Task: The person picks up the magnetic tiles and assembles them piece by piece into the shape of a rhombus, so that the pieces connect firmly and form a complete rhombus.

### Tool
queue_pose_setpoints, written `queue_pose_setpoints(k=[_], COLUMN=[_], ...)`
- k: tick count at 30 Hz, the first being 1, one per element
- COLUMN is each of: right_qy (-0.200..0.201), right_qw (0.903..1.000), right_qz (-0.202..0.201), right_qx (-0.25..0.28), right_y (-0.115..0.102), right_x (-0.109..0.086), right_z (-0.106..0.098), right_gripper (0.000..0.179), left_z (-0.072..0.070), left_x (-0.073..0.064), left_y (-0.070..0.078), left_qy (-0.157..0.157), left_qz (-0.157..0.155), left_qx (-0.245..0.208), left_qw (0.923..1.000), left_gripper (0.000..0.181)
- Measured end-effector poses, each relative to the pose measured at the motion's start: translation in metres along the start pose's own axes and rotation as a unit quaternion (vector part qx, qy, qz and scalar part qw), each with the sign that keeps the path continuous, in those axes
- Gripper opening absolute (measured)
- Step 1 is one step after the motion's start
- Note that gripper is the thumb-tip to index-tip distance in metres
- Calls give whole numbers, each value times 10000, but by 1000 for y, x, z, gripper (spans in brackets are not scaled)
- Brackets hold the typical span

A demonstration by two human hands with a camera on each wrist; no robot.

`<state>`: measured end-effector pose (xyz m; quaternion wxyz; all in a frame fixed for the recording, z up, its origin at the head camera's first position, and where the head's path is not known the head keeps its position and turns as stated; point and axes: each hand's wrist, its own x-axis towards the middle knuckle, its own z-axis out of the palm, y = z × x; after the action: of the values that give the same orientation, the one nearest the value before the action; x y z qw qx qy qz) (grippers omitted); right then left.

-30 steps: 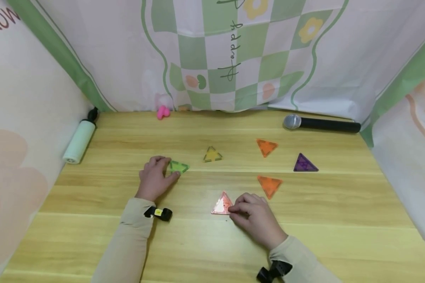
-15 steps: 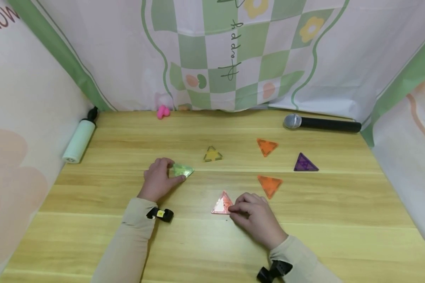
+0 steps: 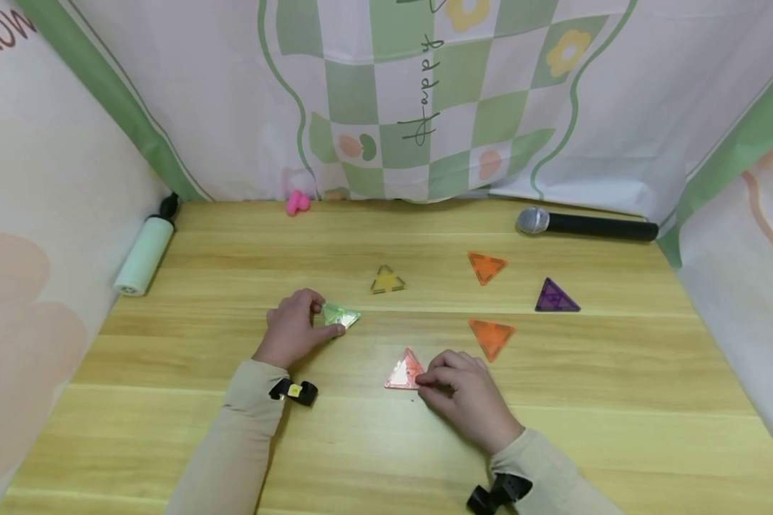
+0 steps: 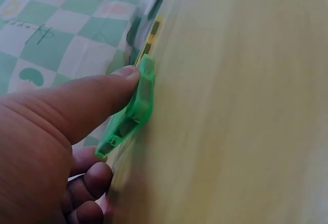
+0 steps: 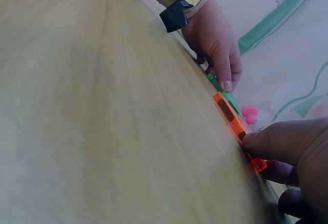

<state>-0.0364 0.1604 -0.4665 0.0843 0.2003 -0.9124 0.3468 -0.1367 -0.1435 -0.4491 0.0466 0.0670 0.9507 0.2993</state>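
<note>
My left hand (image 3: 293, 329) pinches a translucent green triangular magnetic tile (image 3: 340, 316) left of the table's middle. In the left wrist view the thumb presses on this tile (image 4: 141, 98), which is tilted, with fingers at its lower corner. Nearer the front, my right hand (image 3: 467, 393) holds the right corner of a light red triangular magnetic tile (image 3: 402, 373) between thumb and fingers. That tile's edge (image 5: 229, 112) looks orange-red in the right wrist view. Beyond the hands lie a yellow triangular tile (image 3: 386, 281), two orange ones (image 3: 487, 268) and a purple one (image 3: 556, 297).
A black microphone (image 3: 595, 225) with a silver head lies at the back right. Along the left edge rests a pale green cylinder (image 3: 144, 256) with a black end. A small pink object (image 3: 298, 203) sits by the patterned curtain (image 3: 399, 93) behind the wooden table (image 3: 354, 458).
My left hand has drawn the green tile rightward and slightly toward me, and the tile has tilted. The right hand and the red tile have stayed in place.
</note>
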Motion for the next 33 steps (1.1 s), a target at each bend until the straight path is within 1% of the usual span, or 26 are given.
queue_pose_setpoints(k=[6,13,18,23,27,33], right_qy=[10,2,15,24,32,31], right_qw=[10000,10000,10000,10000,10000,9999], right_qz=[-23,-37,-53,-65,-90,-83], right_qx=[-4,7,13,-5,-25,-48], right_y=[0,-1,0,0,0,1], right_x=[0,1,1,0,1,1], right_z=[0,0,0,0,0,0], right_gripper=[19,18,18,19,18,19], left_z=[3,5,11,20,27,29], left_x=[0,-1,-2,-6,-9,-14], left_y=[6,11,16,26,35,45], left_qy=[-110,-131,-184,-222,-216,-241], left_qz=[-11,-45,135,417,584,658], left_qx=[85,88,212,338,439,496], left_qw=[9999,9999,9995,9983,9971,9963], left_gripper=[59,58,59,59,60,61])
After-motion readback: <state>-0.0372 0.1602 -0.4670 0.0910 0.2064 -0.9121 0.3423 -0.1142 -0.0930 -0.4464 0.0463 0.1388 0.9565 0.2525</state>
